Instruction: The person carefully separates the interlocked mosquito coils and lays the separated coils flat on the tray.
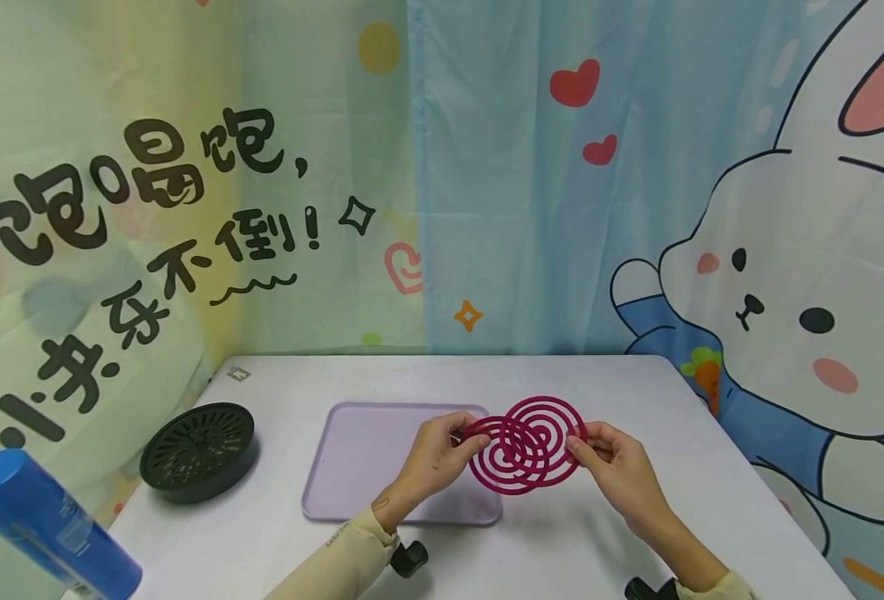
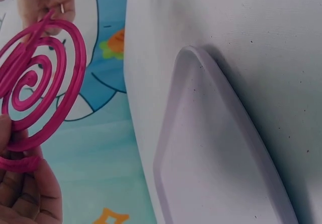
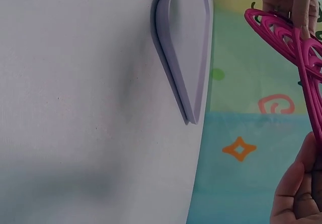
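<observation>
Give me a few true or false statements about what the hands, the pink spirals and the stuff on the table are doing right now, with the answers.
1. Both hands hold the pink spiral coils above the table. True: the left hand pinches the left edge and the right hand the right edge.
2. The coils lie flat in the lilac tray. False: they are held up in the air, and nothing is seen lying in the tray.
3. A black round slotted dish sits left of the tray. True.
4. The blue bottle stands inside the tray. False: it is at the lower left corner of the head view, far from the tray.
5. The two spirals are held well apart. False: they overlap.
</observation>
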The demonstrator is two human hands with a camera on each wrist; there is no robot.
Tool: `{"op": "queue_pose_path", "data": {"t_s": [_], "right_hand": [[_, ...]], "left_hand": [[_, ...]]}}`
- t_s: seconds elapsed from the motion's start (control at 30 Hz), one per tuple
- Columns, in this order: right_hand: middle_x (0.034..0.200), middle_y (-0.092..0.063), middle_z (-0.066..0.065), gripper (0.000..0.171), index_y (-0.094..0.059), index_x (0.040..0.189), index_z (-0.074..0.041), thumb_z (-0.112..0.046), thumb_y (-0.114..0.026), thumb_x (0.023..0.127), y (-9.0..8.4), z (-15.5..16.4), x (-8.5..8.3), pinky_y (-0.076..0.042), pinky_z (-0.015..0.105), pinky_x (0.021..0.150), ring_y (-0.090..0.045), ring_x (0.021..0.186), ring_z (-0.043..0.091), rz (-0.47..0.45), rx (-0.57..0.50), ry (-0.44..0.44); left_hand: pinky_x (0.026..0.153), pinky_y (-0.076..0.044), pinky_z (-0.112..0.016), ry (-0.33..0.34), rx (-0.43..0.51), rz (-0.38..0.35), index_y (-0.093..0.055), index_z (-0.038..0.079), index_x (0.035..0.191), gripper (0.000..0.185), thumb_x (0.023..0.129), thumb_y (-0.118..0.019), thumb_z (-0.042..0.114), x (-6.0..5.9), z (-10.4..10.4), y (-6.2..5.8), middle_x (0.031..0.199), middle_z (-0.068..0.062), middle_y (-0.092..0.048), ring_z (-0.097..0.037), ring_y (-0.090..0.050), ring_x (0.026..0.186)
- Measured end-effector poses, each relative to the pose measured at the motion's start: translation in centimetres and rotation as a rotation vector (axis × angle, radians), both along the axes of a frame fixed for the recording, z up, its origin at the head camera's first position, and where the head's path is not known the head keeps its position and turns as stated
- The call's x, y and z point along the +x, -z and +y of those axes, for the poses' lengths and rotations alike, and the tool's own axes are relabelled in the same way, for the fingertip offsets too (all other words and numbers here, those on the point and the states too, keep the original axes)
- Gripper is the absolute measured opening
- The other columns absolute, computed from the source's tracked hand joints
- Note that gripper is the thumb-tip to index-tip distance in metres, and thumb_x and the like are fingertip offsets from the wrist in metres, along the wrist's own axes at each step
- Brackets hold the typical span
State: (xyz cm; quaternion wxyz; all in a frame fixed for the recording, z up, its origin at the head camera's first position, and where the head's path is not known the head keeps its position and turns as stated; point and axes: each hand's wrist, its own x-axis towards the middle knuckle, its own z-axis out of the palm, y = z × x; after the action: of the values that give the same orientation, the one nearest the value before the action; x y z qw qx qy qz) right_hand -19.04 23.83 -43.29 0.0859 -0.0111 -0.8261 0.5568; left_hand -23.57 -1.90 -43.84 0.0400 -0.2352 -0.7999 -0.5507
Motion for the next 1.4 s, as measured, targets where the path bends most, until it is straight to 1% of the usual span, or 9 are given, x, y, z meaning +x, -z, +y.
{"op": "queue_pose_path", "data": {"t_s": [0.13,0.3,0.47,0.67,0.73,1.03,1.2,1.4], "right_hand": [[0.107,-0.07,0.019,0.031,-0.063,0.117,0.005,-0.021,-0.065,0.1,-0.03,-0.02,-0.01,-0.057,0.017,0.078,-0.068,0.085,0.013,0.005,-0.01,-0.002],[0.106,-0.07,0.016,0.034,-0.062,0.119,0.005,-0.023,-0.065,0.1,0.09,0.0,-0.02,-0.057,0.017,0.078,-0.067,0.085,0.01,-0.005,-0.03,0.001],[0.106,-0.07,0.016,0.034,-0.063,0.119,0.004,-0.024,-0.065,0.1,0.08,0.0,0.01,-0.057,0.017,0.078,-0.067,0.085,0.009,0.003,-0.013,0.009],[0.106,-0.07,0.015,0.034,-0.063,0.12,0.004,-0.023,-0.065,0.1,-0.08,0.03,-0.04,-0.057,0.018,0.078,-0.066,0.085,0.008,0.015,-0.002,0.012],[0.106,-0.07,0.015,0.034,-0.063,0.12,0.005,-0.023,-0.066,0.1,-0.1,0.05,-0.06,-0.057,0.017,0.077,-0.066,0.085,0.008,0.018,-0.003,0.01],[0.105,-0.071,0.014,0.033,-0.063,0.119,0.004,-0.022,-0.066,0.099,0.04,0.07,-0.15,-0.057,0.017,0.077,-0.067,0.085,0.01,0.014,-0.004,-0.002],[0.105,-0.071,0.015,0.033,-0.062,0.118,0.004,-0.022,-0.066,0.099,0.01,0.1,-0.17,-0.057,0.017,0.076,-0.067,0.085,0.012,0.016,0.014,-0.007],[0.104,-0.07,0.017,0.028,-0.063,0.116,0.004,-0.02,-0.066,0.099,-0.2,0.11,-0.28,-0.058,0.018,0.078,-0.067,0.084,0.013,0.002,0.033,-0.002]], "left_hand": [[0.055,-0.047,-0.019,-0.014,0.001,0.017,-0.071,0.006,0.088,0.009,0.093,-0.073,0.014,-0.09,0.1,-0.02,0.08,-0.006,-0.072,-0.008,-0.06,0.069],[0.055,-0.048,-0.019,-0.027,0.002,0.01,-0.072,0.005,0.089,0.009,0.093,-0.073,0.013,0.01,0.16,-0.1,0.08,-0.006,-0.071,-0.008,-0.059,0.068],[0.056,-0.048,-0.019,-0.034,0.001,0.004,-0.072,0.005,0.09,0.008,0.093,-0.073,0.013,0.15,0.21,-0.31,0.08,-0.006,-0.072,-0.008,-0.06,0.068],[0.056,-0.049,-0.018,-0.044,0.001,0.019,-0.073,0.005,0.091,0.007,0.092,-0.073,0.012,0.17,0.25,-0.49,0.08,-0.005,-0.072,-0.007,-0.06,0.068],[0.056,-0.048,-0.018,-0.045,0.0,0.021,-0.072,0.005,0.09,0.007,0.092,-0.073,0.012,0.15,0.24,-0.49,0.08,-0.005,-0.072,-0.007,-0.059,0.068],[0.052,-0.044,-0.018,-0.034,-0.015,0.013,-0.071,0.006,0.088,0.008,0.093,-0.073,0.012,0.1,0.1,-0.46,0.078,-0.004,-0.07,-0.005,-0.056,0.064],[0.051,-0.042,-0.018,-0.029,-0.032,0.008,-0.07,0.006,0.087,0.009,0.093,-0.072,0.012,0.03,0.04,-0.49,0.077,-0.004,-0.07,-0.005,-0.054,0.063],[0.05,-0.041,-0.017,-0.017,-0.049,0.008,-0.07,0.006,0.086,0.009,0.094,-0.072,0.012,-0.06,-0.05,-0.51,0.076,-0.004,-0.069,-0.005,-0.052,0.062]]}}
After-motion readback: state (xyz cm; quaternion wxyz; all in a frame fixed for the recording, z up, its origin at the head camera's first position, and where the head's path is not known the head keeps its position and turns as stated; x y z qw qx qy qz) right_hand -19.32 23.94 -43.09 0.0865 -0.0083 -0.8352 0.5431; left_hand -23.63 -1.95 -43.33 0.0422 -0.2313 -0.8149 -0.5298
